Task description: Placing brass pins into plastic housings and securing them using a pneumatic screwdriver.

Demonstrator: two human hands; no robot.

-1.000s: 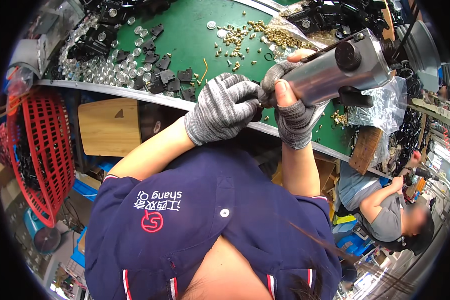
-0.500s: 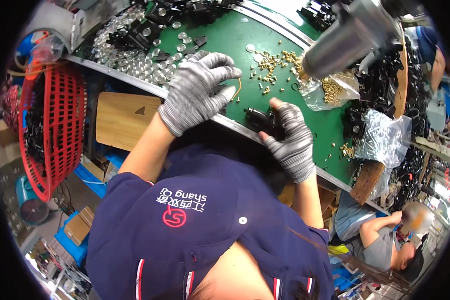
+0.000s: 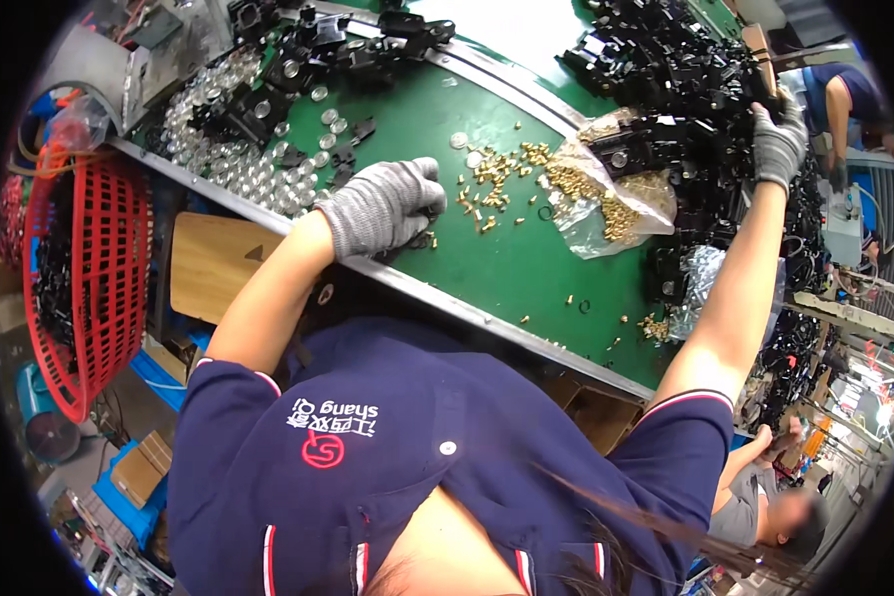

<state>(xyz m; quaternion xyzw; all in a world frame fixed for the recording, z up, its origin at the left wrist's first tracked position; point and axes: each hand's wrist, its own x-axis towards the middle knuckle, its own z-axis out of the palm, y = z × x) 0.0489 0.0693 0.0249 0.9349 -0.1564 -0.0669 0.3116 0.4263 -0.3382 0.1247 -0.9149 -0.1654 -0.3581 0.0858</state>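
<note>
In the head view, the left hand, in a grey knit glove, rests at the near edge of the green bench, back upward and fingers curled in. Its palm side is hidden, so I cannot tell whether the fingers grip anything. Small black parts lie just beside it, on the far side, and clear discs spread to its left, loosely scattered at one end and crowded together at the other. Brass screws lie loose to its right, near a clear bag that holds more of them, its mouth open. A thin black ring lies between the loose screws and the bag.

The right hand, gloved alike with a bare fingertip showing, is stretched far out to the right, at the edge of a big heap of black assemblies. Its fingers are bent and partly out of sight; whether they are closed on an assembly cannot be told. Below the right forearm, partly covered by it, is a bag of silvery pieces, with a few more brass screws beside it.

A red basket with black pieces inside stands left of the bench, near a wooden board. At the lower right is a co-worker in a grey top; another, with a dark blue sleeve, is at the upper right.
</note>
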